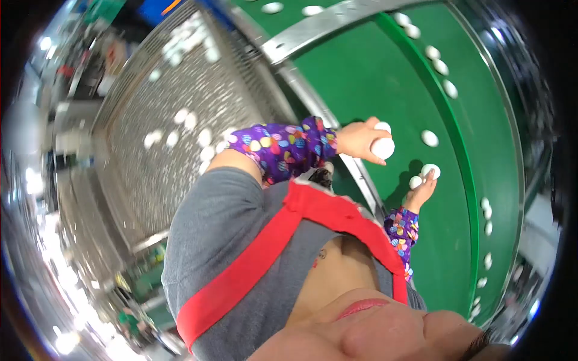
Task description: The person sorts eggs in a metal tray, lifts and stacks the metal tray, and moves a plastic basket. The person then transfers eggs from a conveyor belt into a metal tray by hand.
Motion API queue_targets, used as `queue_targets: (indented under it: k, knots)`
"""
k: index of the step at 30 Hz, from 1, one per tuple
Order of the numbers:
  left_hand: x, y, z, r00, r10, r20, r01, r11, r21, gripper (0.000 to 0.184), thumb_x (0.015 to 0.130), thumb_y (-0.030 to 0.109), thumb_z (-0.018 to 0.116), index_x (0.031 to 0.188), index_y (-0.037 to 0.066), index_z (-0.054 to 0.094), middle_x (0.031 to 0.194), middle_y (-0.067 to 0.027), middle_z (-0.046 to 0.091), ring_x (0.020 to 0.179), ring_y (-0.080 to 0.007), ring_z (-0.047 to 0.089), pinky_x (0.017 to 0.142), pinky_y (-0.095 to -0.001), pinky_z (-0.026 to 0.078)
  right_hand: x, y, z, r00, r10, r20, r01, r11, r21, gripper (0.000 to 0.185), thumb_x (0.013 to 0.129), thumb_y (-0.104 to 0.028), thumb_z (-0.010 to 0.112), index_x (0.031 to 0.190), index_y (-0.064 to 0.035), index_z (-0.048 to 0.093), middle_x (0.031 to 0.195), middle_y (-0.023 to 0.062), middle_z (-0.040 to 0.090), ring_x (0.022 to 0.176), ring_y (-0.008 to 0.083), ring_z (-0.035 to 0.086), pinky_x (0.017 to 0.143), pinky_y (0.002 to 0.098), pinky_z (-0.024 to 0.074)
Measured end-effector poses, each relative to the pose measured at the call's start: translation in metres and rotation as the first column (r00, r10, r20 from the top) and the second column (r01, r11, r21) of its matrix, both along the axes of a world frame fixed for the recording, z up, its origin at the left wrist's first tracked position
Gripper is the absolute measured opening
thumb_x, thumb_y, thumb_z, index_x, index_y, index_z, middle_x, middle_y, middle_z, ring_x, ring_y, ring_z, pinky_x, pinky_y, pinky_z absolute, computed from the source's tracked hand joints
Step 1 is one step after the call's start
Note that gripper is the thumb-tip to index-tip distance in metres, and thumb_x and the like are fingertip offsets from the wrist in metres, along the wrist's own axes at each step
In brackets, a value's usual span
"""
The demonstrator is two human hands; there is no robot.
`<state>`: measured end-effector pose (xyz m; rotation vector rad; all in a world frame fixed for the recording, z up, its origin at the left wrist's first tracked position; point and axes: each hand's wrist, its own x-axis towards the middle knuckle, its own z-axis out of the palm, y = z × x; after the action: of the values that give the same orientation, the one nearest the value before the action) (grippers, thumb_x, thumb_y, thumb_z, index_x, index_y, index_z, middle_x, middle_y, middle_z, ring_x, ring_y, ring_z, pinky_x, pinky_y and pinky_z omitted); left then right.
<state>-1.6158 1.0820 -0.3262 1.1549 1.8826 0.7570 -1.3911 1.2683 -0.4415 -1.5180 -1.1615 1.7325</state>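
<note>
In the head view, the left grip is closed round two white eggs, a big-looking one in front and one peeking out behind it. The right grip is curled round two more eggs, with a finger lying over the top one (the other sits low by the palm). Both hands are over a green belt, and the right one is nearer the chin.

A loose egg lies on the belt, near both hands but touching neither. Past it, a raised green strip runs along the belt. More eggs sit along the far side of that strip, some in little bunches.

A shiny metal bar goes across the top part of the belt. Over to the left is a big metal tray with eggs scattered in it and a heap at its far end. The left sleeve is purple with bright spots (very jolly), and so is the right sleeve.
</note>
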Motion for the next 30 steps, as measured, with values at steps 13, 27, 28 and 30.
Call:
queue_targets:
  k: [13, 27, 28, 30]
  knots:
    - [-0.020, -0.393, 0.095, 0.190, 0.829, -0.526, -0.972, 0.235, 0.020, 0.062, 0.071, 0.044, 0.076, 0.118, 0.007, 0.058, 0.107, -0.0228, 0.054, 0.095, -0.0354, 0.057, 0.082, -0.0405, 0.048, -0.278, -0.261, 0.183, -0.166, 0.984, -0.061, -0.805, -0.100, 0.585, 0.037, 0.076, -0.017, 0.071, 0.107, -0.0001, 0.063, 0.131, 0.0144, 0.046, 0.121, 0.0253, 0.044, 0.103, 0.0348, 0.0334]
    - [0.013, -0.489, 0.039, 0.332, 0.701, -0.631, -0.941, 0.203, -0.269, 0.061, 0.072, 0.053, 0.068, 0.118, 0.016, 0.059, 0.114, -0.0262, 0.054, 0.111, -0.0429, 0.047, 0.089, -0.0484, 0.045, -0.331, -0.392, 0.118, -0.085, 0.621, 0.779, -0.822, -0.485, 0.297, 0.051, 0.068, -0.047, 0.074, 0.107, -0.0153, 0.067, 0.131, 0.0216, 0.040, 0.114, 0.0430, 0.046, 0.086, 0.0451, 0.0498]
    - [0.013, -0.488, 0.032, 0.340, 0.682, -0.647, -0.940, 0.224, -0.259, 0.059, 0.073, 0.053, 0.067, 0.118, 0.016, 0.059, 0.115, -0.0258, 0.054, 0.112, -0.0430, 0.047, 0.089, -0.0485, 0.045, -0.326, -0.393, 0.113, -0.035, 0.599, 0.800, -0.823, -0.471, 0.317, 0.052, 0.068, -0.049, 0.074, 0.109, -0.0163, 0.067, 0.135, 0.0215, 0.039, 0.115, 0.0429, 0.046, 0.087, 0.0450, 0.0494]
    - [0.011, -0.481, 0.025, 0.392, 0.651, -0.650, -0.920, 0.272, -0.282, 0.056, 0.076, 0.053, 0.065, 0.118, 0.016, 0.059, 0.115, -0.0256, 0.054, 0.111, -0.0434, 0.048, 0.088, -0.0484, 0.046, -0.319, -0.393, 0.111, -0.087, 0.583, 0.808, -0.839, -0.480, 0.256, 0.053, 0.071, -0.050, 0.072, 0.113, -0.0169, 0.065, 0.140, 0.0224, 0.035, 0.116, 0.0434, 0.046, 0.089, 0.0449, 0.0487]
